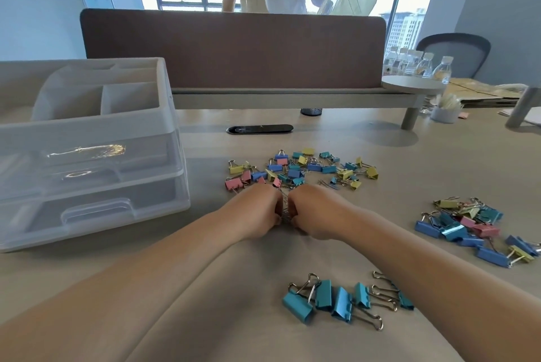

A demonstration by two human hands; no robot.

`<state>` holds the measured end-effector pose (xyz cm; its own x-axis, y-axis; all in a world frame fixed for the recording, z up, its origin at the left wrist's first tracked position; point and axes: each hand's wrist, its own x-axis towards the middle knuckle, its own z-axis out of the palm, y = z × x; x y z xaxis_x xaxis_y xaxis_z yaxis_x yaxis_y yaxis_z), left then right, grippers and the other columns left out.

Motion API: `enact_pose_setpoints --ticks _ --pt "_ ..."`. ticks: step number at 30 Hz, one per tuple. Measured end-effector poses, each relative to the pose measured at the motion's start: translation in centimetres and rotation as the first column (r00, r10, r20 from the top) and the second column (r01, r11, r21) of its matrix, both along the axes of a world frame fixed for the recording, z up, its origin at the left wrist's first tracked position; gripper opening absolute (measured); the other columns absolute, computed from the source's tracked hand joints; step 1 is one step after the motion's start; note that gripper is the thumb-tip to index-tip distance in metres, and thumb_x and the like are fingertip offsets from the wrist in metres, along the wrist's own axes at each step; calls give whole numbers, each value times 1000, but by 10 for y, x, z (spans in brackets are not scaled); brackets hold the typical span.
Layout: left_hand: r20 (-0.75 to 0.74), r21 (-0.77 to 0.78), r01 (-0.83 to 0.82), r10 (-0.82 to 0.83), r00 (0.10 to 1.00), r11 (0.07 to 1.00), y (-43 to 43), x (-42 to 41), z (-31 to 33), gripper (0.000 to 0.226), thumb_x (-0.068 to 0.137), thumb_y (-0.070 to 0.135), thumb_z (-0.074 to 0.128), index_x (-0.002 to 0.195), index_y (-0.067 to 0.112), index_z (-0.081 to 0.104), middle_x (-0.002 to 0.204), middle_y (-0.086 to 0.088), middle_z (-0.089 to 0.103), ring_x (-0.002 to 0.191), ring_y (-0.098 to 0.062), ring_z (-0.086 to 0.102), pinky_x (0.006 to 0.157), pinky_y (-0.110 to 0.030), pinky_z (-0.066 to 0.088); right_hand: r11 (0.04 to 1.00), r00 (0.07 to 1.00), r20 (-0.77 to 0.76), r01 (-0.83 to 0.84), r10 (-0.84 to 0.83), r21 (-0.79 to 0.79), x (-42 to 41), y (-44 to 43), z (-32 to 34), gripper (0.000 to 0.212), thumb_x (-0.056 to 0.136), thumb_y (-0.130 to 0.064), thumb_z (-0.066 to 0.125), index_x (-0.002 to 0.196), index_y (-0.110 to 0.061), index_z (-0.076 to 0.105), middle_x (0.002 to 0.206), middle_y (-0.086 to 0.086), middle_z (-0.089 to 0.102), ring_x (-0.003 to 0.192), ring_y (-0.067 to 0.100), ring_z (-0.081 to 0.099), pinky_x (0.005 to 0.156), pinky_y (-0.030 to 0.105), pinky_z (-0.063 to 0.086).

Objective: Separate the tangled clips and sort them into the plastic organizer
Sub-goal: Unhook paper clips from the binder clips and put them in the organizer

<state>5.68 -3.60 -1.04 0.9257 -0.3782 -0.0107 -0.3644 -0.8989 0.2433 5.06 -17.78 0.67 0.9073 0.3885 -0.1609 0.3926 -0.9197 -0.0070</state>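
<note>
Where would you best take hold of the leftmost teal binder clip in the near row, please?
I'd pinch the teal binder clip across its broad body, from above and its open left side; its wire handles point away and neighbouring clips crowd its right.

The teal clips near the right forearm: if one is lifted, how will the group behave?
The teal clips look hooked together by their wire handles, so neighbours would probably trail along as a loose, floppy chain. Each is small folded metal, likely light and stiff. Flat-sided, they should not roll.

brown divider (234, 48), water bottles (421, 64) (right), chair (456, 48) behind.
</note>
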Motion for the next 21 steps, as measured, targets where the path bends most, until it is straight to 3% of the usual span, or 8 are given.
enact_pose_setpoints --ticks 6,10,14,16,17,18,19,21 --pt "24 -43 6 -5 1000 999 1 -5 1 9 89 19 63 91 12 67 88 -6 65 81 -23 61 75 -41 52 997 1000 -4 28 -28 67 -2 -1 1 7 94 -10 52 92 -16 55 76 -2 51 63 11 48 49 20 32" --pt "53 -133 20 -14 999 991 5 -5 -1 11 87 12 63 79 19 60 80 3 60 77 -16 57 58 -23 38 985 999 -4 49 -49 164 -4 -6 0 8 92 -13 53 93 -13 61 89 3 63 77 19 59 56 23 41" --pt "50 -186 16 -6 999 983 7 -7 0 14 87 10 61 78 21 61 71 11 53 71 -11 54 52 -14 29 974 998 -8 61 -60 220 -5 -6 -2 8 90 -18 57 95 -15 63 93 3 64 83 20 61 61 25 44" --pt "19 -198 -15 19 1000 980 7 -8 3 10 88 11 60 82 18 63 74 9 56 75 -12 57 64 -15 40 967 998 -10 66 -66 246 -4 -6 -2 7 91 -19 58 95 -16 63 93 2 64 83 19 62 65 27 48" --pt "12 -206 -28 31 999 978 8 -8 4 9 88 11 58 83 15 64 75 7 58 82 -15 59 83 -21 45 963 998 -6 67 -67 261 -3 -7 -1 7 91 -20 58 95 -17 63 93 1 64 82 18 62 67 28 50" --pt "13 -217 -37 41 999 975 10 -7 5 9 88 10 57 84 13 66 76 4 60 88 -18 60 102 -29 38 959 998 -1 65 -67 276 -3 -8 0 6 91 -20 58 95 -18 63 92 0 64 80 18 63 69 30 53" --pt "16 -231 -44 49 999 972 11 -6 7 10 87 10 57 85 12 67 77 2 63 88 -19 60 108 -33 33 955 998 6 60 -65 290 -1 -9 1 5 91 -20 58 93 -19 62 91 0 64 79 17 64 72 32 56" --pt "1 -259 -52 55 999 964 14 -6 11 8 86 12 60 80 13 65 74 4 62 78 -18 60 86 -30 46 951 998 15 53 -61 305 1 -9 3 3 91 -21 59 90 -21 61 90 -1 65 79 17 65 75 35 57"
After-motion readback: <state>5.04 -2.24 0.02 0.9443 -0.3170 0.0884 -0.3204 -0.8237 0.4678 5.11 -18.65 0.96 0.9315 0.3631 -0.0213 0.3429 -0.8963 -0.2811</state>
